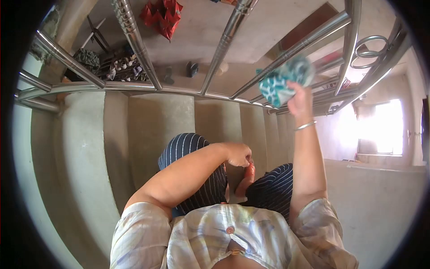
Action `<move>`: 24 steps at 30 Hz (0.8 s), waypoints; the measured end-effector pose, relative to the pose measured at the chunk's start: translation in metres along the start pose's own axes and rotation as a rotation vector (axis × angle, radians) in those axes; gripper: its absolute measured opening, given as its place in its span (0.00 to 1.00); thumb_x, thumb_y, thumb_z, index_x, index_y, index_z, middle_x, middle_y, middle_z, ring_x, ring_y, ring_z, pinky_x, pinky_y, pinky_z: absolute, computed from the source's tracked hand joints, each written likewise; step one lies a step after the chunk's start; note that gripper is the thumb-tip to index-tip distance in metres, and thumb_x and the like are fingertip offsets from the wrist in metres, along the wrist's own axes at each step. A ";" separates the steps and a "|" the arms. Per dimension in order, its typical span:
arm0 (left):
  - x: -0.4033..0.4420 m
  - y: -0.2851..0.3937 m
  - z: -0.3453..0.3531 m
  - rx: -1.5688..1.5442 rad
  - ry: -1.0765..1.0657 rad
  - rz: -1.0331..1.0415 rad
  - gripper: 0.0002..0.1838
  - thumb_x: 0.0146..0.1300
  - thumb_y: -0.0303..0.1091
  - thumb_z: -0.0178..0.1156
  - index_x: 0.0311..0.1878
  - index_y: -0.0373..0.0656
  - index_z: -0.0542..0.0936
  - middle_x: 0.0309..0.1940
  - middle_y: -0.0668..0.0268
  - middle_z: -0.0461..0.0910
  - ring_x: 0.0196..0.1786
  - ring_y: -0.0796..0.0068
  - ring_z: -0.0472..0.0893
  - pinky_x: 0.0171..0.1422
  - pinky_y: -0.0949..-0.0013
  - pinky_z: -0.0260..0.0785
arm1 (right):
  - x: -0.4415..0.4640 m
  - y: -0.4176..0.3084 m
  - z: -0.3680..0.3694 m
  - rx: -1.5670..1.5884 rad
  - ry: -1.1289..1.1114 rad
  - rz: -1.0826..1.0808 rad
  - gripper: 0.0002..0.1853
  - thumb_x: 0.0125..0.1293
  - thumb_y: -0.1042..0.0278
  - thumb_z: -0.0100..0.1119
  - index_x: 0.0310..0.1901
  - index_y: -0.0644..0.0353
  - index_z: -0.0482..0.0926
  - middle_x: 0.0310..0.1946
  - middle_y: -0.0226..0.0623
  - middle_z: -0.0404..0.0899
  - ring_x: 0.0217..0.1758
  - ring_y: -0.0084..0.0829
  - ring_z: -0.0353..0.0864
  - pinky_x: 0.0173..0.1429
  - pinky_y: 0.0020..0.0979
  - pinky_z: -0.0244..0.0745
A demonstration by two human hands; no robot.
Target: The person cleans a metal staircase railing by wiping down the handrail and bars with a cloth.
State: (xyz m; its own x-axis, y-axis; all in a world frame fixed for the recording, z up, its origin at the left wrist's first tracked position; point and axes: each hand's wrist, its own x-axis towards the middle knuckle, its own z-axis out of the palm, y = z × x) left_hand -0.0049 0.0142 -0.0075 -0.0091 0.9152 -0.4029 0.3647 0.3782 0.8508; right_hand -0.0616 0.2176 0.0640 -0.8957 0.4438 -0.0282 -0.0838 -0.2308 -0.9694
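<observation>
- Right hand (pixel 299 101): fingers closed around a bunched patterned cloth (pixel 274 89), raised at the stair railing. You've got it by the near edge.
- Left hand (pixel 238 154): lowered over your knees, fingers curled. Can't tell if it pinches anything; a reddish shape (pixel 249 170) sits just below the fingertips, identity unclear.
- Cloth: teal and white print, crumpled. Should handle light, limp, soft; nothing fragile. Grip the bunched middle so loose ends don't flap; the far end is blurred. It overlaps a slanted bar in view; contact unclear.
- Metal bangle (pixel 306 125) on your right wrist: hard, could knock the bars.
- Steel railing (pixel 226 45): round polished tubes, some with ringed bands. Likely stiff and slick, so expect the cloth to slide easily along it.
- Interlocked-looking metal rings (pixel 371 47) at the right end: curved, tight gaps.
- Your striped trousers (pixel 192 179): dark fabric, thin pale lines. Shirt (pixel 197 233): pale, loose, wrinkled.
- Stair treads (pixel 161 112): matte grey, concrete-looking, square-edged.
- Beyond the bars: glossy red pleated item (pixel 162 18), dark footwear (pixel 192 69) on the floor, loaded shoe rack (pixel 123 69).
</observation>
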 end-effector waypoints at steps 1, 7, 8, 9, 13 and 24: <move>0.001 0.000 0.000 -0.019 -0.001 -0.018 0.20 0.54 0.43 0.52 0.47 0.40 0.73 0.42 0.56 0.75 0.48 0.59 0.73 0.52 0.61 0.63 | -0.004 -0.023 0.022 0.082 -0.052 -0.115 0.14 0.47 0.82 0.53 0.40 0.69 0.71 0.34 0.40 0.75 0.36 0.32 0.76 0.43 0.33 0.73; -0.023 0.015 -0.008 -0.140 0.421 0.052 0.14 0.54 0.36 0.53 0.42 0.39 0.75 0.37 0.57 0.77 0.41 0.65 0.77 0.47 0.66 0.67 | -0.008 -0.069 0.085 -0.168 -0.094 -0.307 0.14 0.46 0.78 0.59 0.37 0.68 0.72 0.31 0.37 0.76 0.33 0.28 0.76 0.39 0.29 0.73; -0.036 0.021 -0.013 -0.253 0.597 0.089 0.12 0.54 0.33 0.53 0.41 0.39 0.75 0.34 0.60 0.77 0.38 0.70 0.76 0.44 0.69 0.68 | -0.006 -0.046 0.081 -0.148 -0.110 -0.256 0.12 0.46 0.75 0.61 0.35 0.62 0.74 0.29 0.30 0.75 0.29 0.22 0.73 0.37 0.26 0.68; -0.055 0.033 -0.022 -0.369 0.769 0.129 0.10 0.54 0.29 0.54 0.39 0.39 0.76 0.32 0.63 0.78 0.35 0.76 0.76 0.41 0.72 0.68 | -0.010 -0.026 0.076 -0.210 -0.126 -0.189 0.11 0.48 0.70 0.63 0.33 0.62 0.75 0.28 0.30 0.75 0.29 0.21 0.72 0.35 0.25 0.68; -0.137 0.094 -0.097 -0.479 1.613 0.582 0.09 0.49 0.24 0.54 0.36 0.34 0.73 0.33 0.63 0.74 0.30 0.76 0.75 0.36 0.74 0.68 | -0.004 0.057 0.038 -0.626 -0.120 0.012 0.17 0.44 0.59 0.66 0.28 0.65 0.76 0.23 0.38 0.77 0.27 0.28 0.76 0.34 0.32 0.70; -0.114 0.118 -0.185 -0.570 1.382 0.626 0.15 0.52 0.41 0.61 0.18 0.47 0.69 0.10 0.78 0.60 0.14 0.88 0.57 0.17 0.80 0.47 | -0.056 -0.023 -0.028 -0.784 0.092 0.207 0.19 0.49 0.62 0.62 0.39 0.68 0.73 0.31 0.40 0.76 0.33 0.29 0.76 0.35 0.31 0.71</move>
State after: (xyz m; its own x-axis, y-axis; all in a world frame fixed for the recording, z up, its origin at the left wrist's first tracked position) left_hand -0.1335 -0.0192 0.2012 -0.9007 0.2381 0.3633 0.2614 -0.3709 0.8911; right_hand 0.0032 0.2221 0.0806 -0.8174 0.5355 -0.2122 0.4398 0.3421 -0.8304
